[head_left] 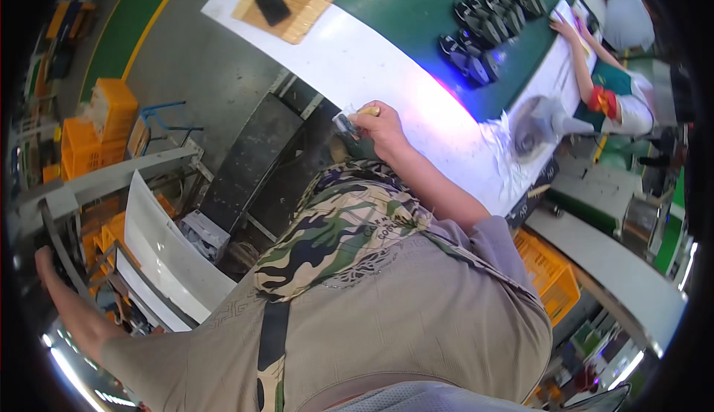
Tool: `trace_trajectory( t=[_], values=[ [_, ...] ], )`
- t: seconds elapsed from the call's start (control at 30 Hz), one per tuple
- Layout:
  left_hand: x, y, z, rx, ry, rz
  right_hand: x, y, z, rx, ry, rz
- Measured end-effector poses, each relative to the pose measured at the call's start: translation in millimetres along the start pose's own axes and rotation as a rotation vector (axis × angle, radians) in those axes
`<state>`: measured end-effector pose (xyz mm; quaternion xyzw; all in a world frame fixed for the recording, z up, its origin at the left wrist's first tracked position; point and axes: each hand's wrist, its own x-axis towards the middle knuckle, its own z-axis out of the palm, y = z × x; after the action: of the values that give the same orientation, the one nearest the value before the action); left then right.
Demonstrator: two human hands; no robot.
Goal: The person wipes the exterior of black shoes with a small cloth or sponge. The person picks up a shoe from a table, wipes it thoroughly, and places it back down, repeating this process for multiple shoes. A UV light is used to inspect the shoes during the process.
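My right hand (383, 128) is closed around a small brush (344, 123) with a pale yellow handle and a whitish head, just off the near edge of the white worktable (357, 62). The handle end pokes out past my fingers. My left arm stretches far out to the left. There my left hand (44, 258) is beside a grey metal frame (59, 201); its fingers are too dark and small to make out.
A dark phone (272, 5) lies on a brown board (282, 9). Several dark shoes (480, 29) stand on the green surface (387, 3). At right, a grey cone-shaped fixture (535, 126) is near a co-worker's arm (584, 62). Orange crates (93, 140) stand left; a white curved panel (160, 248) is close by.
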<state>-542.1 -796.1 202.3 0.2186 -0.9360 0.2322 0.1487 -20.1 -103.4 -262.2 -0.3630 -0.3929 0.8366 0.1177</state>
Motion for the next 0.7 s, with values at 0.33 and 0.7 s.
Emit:
trace_trajectory(
  t=[0.33,0.7],
  values=[
    [-295,338,37,-0.428,0.071,1.122,-53,21,-90,0.091,0.213,0.020],
    [-818,496,18,-0.844,-0.944,1.761,-148,16,-209,0.324,0.520,-0.161]
  ],
)
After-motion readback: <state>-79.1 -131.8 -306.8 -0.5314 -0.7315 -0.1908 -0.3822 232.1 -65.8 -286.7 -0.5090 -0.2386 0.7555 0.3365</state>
